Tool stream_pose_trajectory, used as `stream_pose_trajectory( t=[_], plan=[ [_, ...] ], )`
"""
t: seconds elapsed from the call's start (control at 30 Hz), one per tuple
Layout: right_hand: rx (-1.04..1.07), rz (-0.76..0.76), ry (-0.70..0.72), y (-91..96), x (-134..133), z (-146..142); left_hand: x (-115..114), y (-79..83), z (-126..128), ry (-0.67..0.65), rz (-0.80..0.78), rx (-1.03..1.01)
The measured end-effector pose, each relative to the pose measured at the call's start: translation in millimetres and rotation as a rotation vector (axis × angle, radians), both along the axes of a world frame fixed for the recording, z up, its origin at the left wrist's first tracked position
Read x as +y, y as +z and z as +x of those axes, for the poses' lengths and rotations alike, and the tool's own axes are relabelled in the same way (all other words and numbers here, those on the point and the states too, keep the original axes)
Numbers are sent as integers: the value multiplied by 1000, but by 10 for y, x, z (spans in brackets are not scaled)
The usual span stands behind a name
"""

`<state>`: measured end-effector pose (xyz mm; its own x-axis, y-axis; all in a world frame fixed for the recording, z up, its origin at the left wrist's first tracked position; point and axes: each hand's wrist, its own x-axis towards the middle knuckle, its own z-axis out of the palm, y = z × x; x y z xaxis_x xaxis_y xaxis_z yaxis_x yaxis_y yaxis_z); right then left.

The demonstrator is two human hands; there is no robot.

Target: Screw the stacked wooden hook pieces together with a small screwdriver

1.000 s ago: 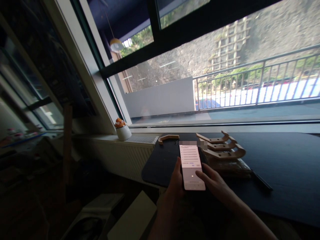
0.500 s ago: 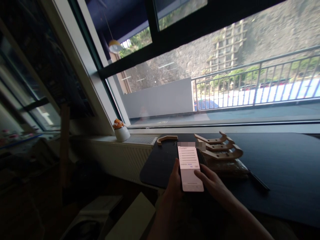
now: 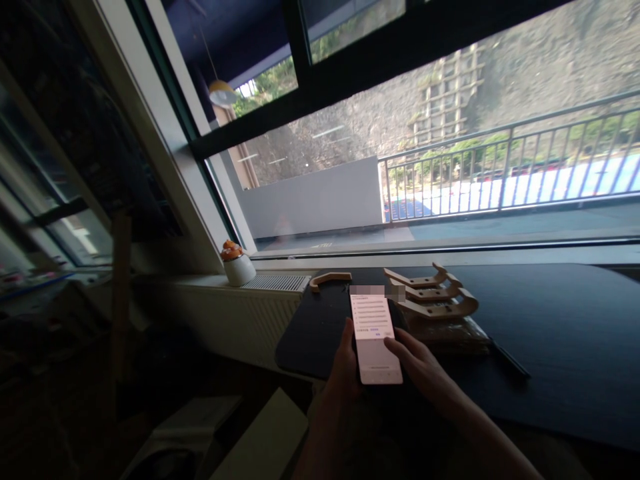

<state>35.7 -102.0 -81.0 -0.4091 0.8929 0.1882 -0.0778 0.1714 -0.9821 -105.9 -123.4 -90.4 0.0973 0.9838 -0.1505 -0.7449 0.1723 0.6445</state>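
A smartphone (image 3: pixel 376 360) with a lit screen of text lines is held upright above the near edge of the dark table. My left hand (image 3: pixel 345 360) is closed around its left side, thumb along the edge. From the right, my right hand (image 3: pixel 418 360) grips the other side, its thumb over the screen; the fingers behind the phone are hidden. Just past it, several curved wooden pieces with dark holes (image 3: pixel 440 307) rest on a plastic-wrapped brown package (image 3: pixel 450 335). One bent wooden piece (image 3: pixel 330 279) lies to the left.
A black pen-like stick (image 3: pixel 510 360) lies on the dark table (image 3: pixel 560 333), right of the package. On the sill by the radiator (image 3: pixel 240 313) stands a white pot with an orange top (image 3: pixel 239 268). A large window runs behind the table. Pale boxes (image 3: pixel 273 437) sit low at left.
The whole view has shifted slightly, so things appear a little further left. My right thumb has moved slightly up the screen. Both hands keep their hold on the smartphone.
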Motion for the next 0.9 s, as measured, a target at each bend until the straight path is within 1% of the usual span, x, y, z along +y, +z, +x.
stream_pose_trajectory(
  t=[0.2,0.4,0.67,0.8,0.9],
  plan=[
    [16,-15,-20,71,56,-56,17,-39,-9,32,14,14],
    [33,-21,-62,108,102,-105,1,-1,-1,48,-16,31],
    [13,16,-75,168,140,-72,-1,-30,-10,37,17,41],
    [1,45,-80,235,157,-57,12,-56,-19,55,39,64],
    [-16,67,-80,296,181,-46,18,-75,-29,70,21,92]
  ],
)
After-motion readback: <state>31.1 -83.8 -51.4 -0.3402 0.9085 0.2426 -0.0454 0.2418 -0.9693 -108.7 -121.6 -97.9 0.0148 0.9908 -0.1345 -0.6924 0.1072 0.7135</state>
